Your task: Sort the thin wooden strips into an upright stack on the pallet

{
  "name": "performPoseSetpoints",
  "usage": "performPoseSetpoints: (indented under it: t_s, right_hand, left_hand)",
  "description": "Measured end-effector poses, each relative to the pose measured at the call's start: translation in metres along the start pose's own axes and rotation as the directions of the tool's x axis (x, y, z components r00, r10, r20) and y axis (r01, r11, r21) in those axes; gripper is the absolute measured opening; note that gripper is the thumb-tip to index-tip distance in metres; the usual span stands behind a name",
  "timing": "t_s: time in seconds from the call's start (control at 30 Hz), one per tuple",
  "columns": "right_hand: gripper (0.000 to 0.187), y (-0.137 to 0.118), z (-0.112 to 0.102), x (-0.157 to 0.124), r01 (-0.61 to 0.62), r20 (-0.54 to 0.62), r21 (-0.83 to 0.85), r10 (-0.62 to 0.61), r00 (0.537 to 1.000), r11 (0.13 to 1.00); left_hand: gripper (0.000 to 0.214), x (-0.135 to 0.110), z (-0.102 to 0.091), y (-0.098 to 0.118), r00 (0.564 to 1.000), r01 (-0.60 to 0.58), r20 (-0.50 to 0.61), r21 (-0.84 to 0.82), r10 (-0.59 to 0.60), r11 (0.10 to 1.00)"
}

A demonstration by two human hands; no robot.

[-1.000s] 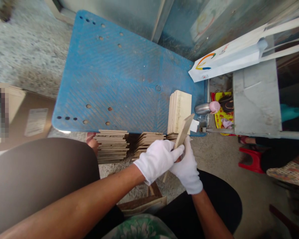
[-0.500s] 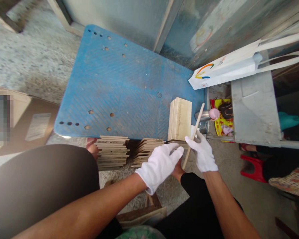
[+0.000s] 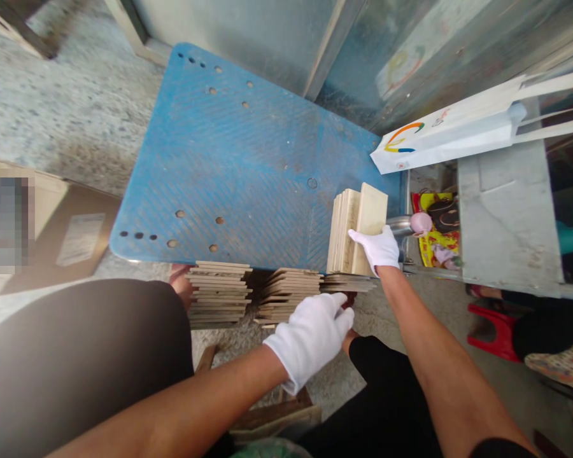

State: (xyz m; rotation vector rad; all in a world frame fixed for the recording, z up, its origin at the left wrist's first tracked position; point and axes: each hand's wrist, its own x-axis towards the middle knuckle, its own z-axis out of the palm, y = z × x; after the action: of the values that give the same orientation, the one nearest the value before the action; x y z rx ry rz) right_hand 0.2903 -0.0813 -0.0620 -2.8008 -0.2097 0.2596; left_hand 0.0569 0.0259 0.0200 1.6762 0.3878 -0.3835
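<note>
Both my hands wear white gloves. My right hand (image 3: 378, 249) grips a thin beige wooden tile (image 3: 373, 216) and holds it upright against the row of standing tiles (image 3: 344, 229) on the right end of the blue platform (image 3: 248, 165). My left hand (image 3: 311, 336) hovers lower, fingers loosely together and nothing in them, just in front of the flat stacks of tiles (image 3: 286, 294) on the ground. A further stack (image 3: 218, 292) lies to the left, beside my knee.
A white paper bag (image 3: 453, 130) lies on a grey metal box (image 3: 506, 216) at right. A metal flask with a pink cap (image 3: 408, 224) and colourful packets sit between. Cardboard box (image 3: 52, 229) at left, red stool (image 3: 487, 331) at right.
My right hand carried the tile from in front of me up onto the platform and set it against the standing row. My left hand let go and dropped lower.
</note>
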Motion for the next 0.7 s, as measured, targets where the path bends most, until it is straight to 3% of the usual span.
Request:
performPoseSetpoints:
  t_s: [0.33,0.7]
  right_hand:
    - [0.103,-0.016,0.015,-0.004,-0.132,-0.047,-0.172,0.126,0.991,0.976]
    - [0.104,-0.021,0.021,-0.010,-0.171,-0.039,-0.188,0.167,0.985,0.967]
  left_hand:
    - [0.030,-0.006,0.001,-0.006,1.000,-0.017,0.015,0.059,0.016,0.998]
    - [0.029,-0.007,0.002,-0.008,0.999,-0.006,0.041,0.076,0.002,0.997]
